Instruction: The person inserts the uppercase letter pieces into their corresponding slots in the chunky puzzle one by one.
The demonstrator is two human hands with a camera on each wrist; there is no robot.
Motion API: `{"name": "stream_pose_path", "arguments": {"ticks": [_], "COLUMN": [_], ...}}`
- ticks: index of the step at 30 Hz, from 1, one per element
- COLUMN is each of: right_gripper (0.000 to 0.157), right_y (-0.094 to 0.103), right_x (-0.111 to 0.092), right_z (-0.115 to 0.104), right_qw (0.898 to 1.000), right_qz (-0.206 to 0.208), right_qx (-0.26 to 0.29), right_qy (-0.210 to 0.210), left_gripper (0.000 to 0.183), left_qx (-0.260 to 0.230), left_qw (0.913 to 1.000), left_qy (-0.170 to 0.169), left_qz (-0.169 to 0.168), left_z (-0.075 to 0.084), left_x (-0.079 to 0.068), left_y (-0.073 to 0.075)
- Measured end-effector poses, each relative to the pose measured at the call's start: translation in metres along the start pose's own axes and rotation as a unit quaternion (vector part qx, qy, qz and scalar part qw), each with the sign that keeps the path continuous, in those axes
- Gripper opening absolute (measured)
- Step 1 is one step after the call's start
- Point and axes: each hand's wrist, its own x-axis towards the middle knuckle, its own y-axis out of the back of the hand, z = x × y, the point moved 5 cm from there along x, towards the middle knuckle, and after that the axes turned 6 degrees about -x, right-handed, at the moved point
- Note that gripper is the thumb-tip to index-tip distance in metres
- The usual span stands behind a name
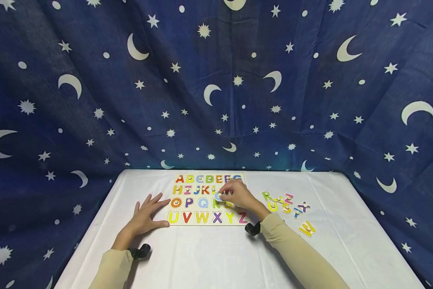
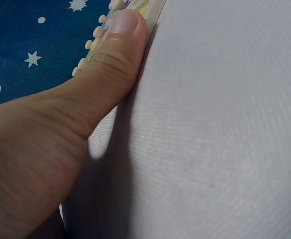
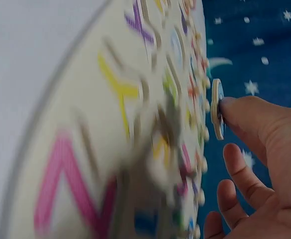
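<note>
A wooden alphabet puzzle board (image 1: 194, 211) lies on the table, its upper rows filled with knobbed letters and its bottom row showing printed slots U to Z. My right hand (image 1: 236, 194) pinches a rounded blue letter piece (image 3: 216, 109) by thumb and fingers, held above the board's third row. Which letter it is cannot be made out. The thumb of my left hand (image 1: 144, 216) touches the board's lower left edge, as the left wrist view shows too. Its fingers are spread along the left side, near the orange O (image 1: 176, 202).
Right of the board lie several loose letter pieces, among them a green R (image 1: 265, 196), a purple X (image 1: 304, 207) and a yellow-orange W (image 1: 307, 229). A white cloth (image 1: 209, 261) covers the table. Behind it hangs a dark blue curtain (image 1: 187, 96) with moons and stars.
</note>
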Motion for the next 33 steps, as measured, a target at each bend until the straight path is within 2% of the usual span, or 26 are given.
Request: {"name": "stream_pose_path", "arguments": {"ticks": [2,9,12,21,33], "right_gripper": [0.009,0.007,0.006,0.006,0.006], "right_y": [-0.012,-0.044,-0.051,-0.060,-0.064], "right_x": [0.004,0.013,0.013,0.014,0.015], "right_z": [-0.007,-0.016,-0.019,-0.024,-0.024], "right_qw": [1.000,0.998,0.998,0.997,0.996], "right_qz": [0.008,0.015,0.019,0.020,0.019], "right_qx": [0.003,-0.009,-0.014,-0.048,-0.044], "right_qy": [-0.002,-0.067,-0.065,-0.062,-0.069], "left_gripper": [0.090,0.091,0.090,0.090,0.089], "left_qx": [0.000,-0.003,-0.003,-0.004,-0.004], "left_qw": [1.0000,1.0000,1.0000,1.0000,1.0000], "left_qy": [0.000,0.004,0.003,0.000,-0.001], "left_qz": [-0.001,-0.005,-0.005,-0.003,-0.001], "left_z": [-0.001,0.000,0.000,0.000,0.002], "left_x": [0.001,0.002,0.003,0.002,-0.001], "left_y": [-0.001,-0.002,-0.003,-0.003,0.001]}}
